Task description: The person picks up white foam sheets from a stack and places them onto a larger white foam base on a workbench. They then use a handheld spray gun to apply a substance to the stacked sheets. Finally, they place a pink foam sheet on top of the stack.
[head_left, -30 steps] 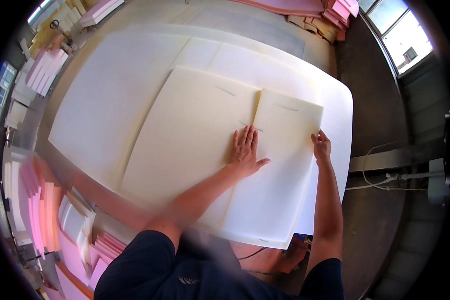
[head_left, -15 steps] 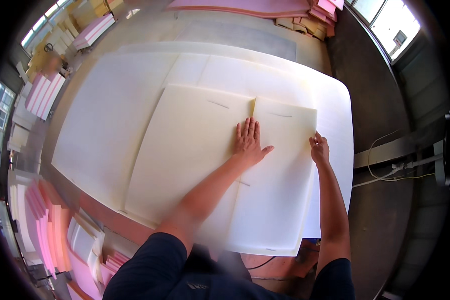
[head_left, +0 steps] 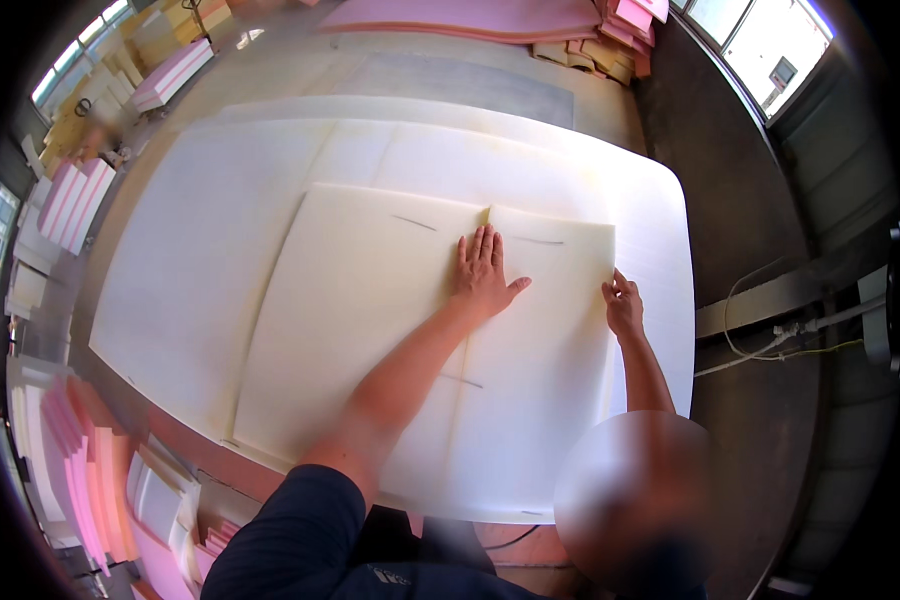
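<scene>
Two cream foam pieces lie side by side on a larger white foam sheet (head_left: 190, 240). Their seam runs toward me, with pen-like dark marks on the surface. My left hand (head_left: 483, 277) lies flat across the far part of this seam, fingers spread, mostly over the edge of the wider left foam piece (head_left: 340, 300). At the right edge of the narrower right foam piece (head_left: 550, 330), my right hand (head_left: 625, 306) pinches the border between thumb and fingers. A blurred round patch hides part of my right forearm and the near right corner.
Pink foam sheets (head_left: 460, 15) are stacked beyond the table. More pink and white foam pieces (head_left: 90, 460) stand at the lower left. Striped foam blocks (head_left: 75, 205) and a partly hidden person are at the far left. A dark wall with pipes (head_left: 830, 325) runs along the right.
The gap at the far end of the seam has narrowed, the two foam edges now nearly meeting. Both hands keep their places on the foam. The whole view has shifted slightly.
</scene>
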Demonstrator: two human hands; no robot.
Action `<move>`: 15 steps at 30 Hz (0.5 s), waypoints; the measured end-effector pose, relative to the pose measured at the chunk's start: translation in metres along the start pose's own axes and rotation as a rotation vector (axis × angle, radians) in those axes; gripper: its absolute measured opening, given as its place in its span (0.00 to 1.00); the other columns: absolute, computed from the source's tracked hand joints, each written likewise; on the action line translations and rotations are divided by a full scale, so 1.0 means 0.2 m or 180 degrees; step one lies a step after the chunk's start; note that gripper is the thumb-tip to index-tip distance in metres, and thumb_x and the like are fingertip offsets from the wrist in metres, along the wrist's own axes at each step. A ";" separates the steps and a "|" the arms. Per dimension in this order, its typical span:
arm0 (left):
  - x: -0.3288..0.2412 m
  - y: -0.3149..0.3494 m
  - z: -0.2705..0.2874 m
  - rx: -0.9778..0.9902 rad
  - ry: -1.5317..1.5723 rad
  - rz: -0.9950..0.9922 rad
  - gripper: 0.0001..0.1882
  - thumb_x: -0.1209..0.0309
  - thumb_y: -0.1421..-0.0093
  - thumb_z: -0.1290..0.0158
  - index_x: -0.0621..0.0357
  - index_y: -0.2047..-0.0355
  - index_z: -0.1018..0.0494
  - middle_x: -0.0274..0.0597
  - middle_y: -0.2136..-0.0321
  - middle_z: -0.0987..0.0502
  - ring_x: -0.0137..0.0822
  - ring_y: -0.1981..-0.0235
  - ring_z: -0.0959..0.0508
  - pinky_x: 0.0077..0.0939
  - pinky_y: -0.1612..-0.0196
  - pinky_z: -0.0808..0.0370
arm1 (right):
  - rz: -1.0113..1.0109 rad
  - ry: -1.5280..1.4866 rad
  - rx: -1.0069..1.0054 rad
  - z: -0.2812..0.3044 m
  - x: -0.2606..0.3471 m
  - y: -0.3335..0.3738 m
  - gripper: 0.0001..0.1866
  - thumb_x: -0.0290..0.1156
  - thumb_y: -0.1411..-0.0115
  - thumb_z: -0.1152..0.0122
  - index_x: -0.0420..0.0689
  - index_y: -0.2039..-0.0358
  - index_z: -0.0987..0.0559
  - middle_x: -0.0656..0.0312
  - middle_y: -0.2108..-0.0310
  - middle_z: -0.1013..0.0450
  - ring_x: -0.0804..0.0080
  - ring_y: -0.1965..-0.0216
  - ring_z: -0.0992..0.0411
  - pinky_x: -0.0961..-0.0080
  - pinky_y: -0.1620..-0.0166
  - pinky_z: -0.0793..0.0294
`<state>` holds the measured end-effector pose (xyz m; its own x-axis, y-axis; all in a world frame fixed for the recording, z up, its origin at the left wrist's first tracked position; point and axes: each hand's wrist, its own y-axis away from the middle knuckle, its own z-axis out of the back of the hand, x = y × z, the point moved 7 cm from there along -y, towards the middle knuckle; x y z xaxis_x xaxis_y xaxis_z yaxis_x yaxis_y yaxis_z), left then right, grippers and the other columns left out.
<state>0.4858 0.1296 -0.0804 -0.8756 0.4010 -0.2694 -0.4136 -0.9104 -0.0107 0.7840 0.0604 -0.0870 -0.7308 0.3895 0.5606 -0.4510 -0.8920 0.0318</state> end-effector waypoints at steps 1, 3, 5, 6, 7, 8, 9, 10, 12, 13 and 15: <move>0.00 -0.01 0.00 0.0026 -0.0036 0.0031 0.50 0.36 0.33 0.66 0.69 0.28 0.59 0.54 0.26 0.61 0.45 0.25 0.66 0.48 0.26 0.71 | 0.0027 0.0011 0.0008 0.00 0.01 0.00 0.23 0.42 0.34 0.44 0.67 0.38 0.27 0.61 0.64 0.31 0.64 0.61 0.28 0.63 0.53 0.28; 0.01 -0.02 -0.01 0.0063 -0.0056 0.0069 0.50 0.37 0.33 0.66 0.68 0.28 0.59 0.53 0.26 0.61 0.45 0.25 0.66 0.48 0.26 0.71 | -0.0007 0.0047 0.0030 -0.01 0.00 0.02 0.23 0.43 0.33 0.45 0.67 0.37 0.28 0.61 0.64 0.31 0.65 0.61 0.28 0.64 0.53 0.28; 0.02 -0.05 -0.01 0.0030 -0.0034 0.0083 0.49 0.38 0.33 0.65 0.68 0.28 0.58 0.53 0.26 0.60 0.44 0.25 0.65 0.49 0.26 0.71 | -0.0088 0.0084 0.0021 -0.01 0.00 0.01 0.23 0.44 0.33 0.45 0.68 0.37 0.28 0.61 0.64 0.31 0.65 0.60 0.28 0.64 0.53 0.28; 0.02 -0.05 -0.02 0.0036 -0.0069 0.0111 0.49 0.38 0.33 0.65 0.67 0.28 0.59 0.53 0.26 0.60 0.44 0.24 0.65 0.49 0.26 0.71 | -0.0093 0.0076 0.0046 -0.02 0.00 0.01 0.23 0.44 0.33 0.45 0.67 0.37 0.28 0.61 0.64 0.31 0.65 0.60 0.28 0.64 0.53 0.28; 0.02 -0.06 -0.02 0.0043 -0.0105 0.0128 0.49 0.38 0.33 0.65 0.67 0.28 0.59 0.53 0.26 0.60 0.44 0.24 0.65 0.48 0.26 0.71 | -0.0106 0.0067 0.0062 -0.01 0.00 0.01 0.23 0.44 0.33 0.46 0.67 0.37 0.28 0.61 0.64 0.31 0.65 0.60 0.28 0.65 0.53 0.28; 0.02 -0.07 -0.02 0.0050 -0.0141 0.0144 0.49 0.38 0.33 0.65 0.67 0.28 0.59 0.52 0.26 0.60 0.43 0.24 0.65 0.48 0.26 0.71 | -0.0120 0.0056 0.0078 -0.01 0.00 0.02 0.23 0.45 0.33 0.46 0.67 0.37 0.28 0.61 0.64 0.31 0.65 0.59 0.28 0.65 0.53 0.28; 0.03 -0.08 -0.02 0.0055 -0.0132 0.0181 0.49 0.38 0.33 0.65 0.66 0.28 0.59 0.52 0.26 0.60 0.43 0.24 0.65 0.48 0.26 0.71 | -0.0106 0.0052 0.0103 -0.02 0.01 0.02 0.23 0.45 0.33 0.46 0.66 0.37 0.28 0.61 0.63 0.30 0.63 0.59 0.27 0.64 0.52 0.28; 0.03 -0.09 -0.01 0.0055 -0.0120 0.0190 0.49 0.37 0.33 0.65 0.65 0.28 0.58 0.51 0.26 0.60 0.43 0.24 0.64 0.48 0.26 0.71 | -0.0108 0.0048 0.0105 -0.02 0.01 0.02 0.23 0.46 0.33 0.46 0.66 0.37 0.28 0.60 0.63 0.29 0.62 0.58 0.27 0.63 0.52 0.28; 0.04 -0.12 0.00 0.0094 -0.0224 0.0238 0.49 0.36 0.34 0.66 0.63 0.27 0.58 0.49 0.25 0.60 0.43 0.24 0.64 0.47 0.26 0.70 | -0.0068 0.0172 0.0094 -0.02 0.02 0.02 0.22 0.47 0.33 0.47 0.65 0.38 0.27 0.58 0.60 0.28 0.59 0.56 0.26 0.61 0.51 0.28; 0.04 -0.15 0.01 0.0127 -0.0326 0.0245 0.49 0.36 0.34 0.66 0.62 0.27 0.58 0.47 0.25 0.60 0.42 0.24 0.64 0.47 0.26 0.69 | -0.0050 0.0315 0.0057 -0.02 0.01 0.01 0.22 0.47 0.33 0.48 0.64 0.39 0.27 0.57 0.59 0.27 0.57 0.54 0.26 0.59 0.50 0.28; 0.02 -0.21 0.00 0.0177 -0.0406 0.0216 0.49 0.34 0.35 0.65 0.59 0.27 0.58 0.43 0.25 0.60 0.41 0.24 0.64 0.47 0.26 0.68 | -0.0022 0.0484 0.0059 -0.02 -0.04 0.00 0.22 0.48 0.33 0.49 0.62 0.40 0.26 0.53 0.55 0.26 0.53 0.51 0.26 0.56 0.49 0.28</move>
<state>0.4998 0.1691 -0.0816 -0.9251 0.3517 -0.1431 -0.3625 -0.9302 0.0578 0.7883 0.0584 -0.0947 -0.7975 0.4247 0.4284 -0.4478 -0.8927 0.0514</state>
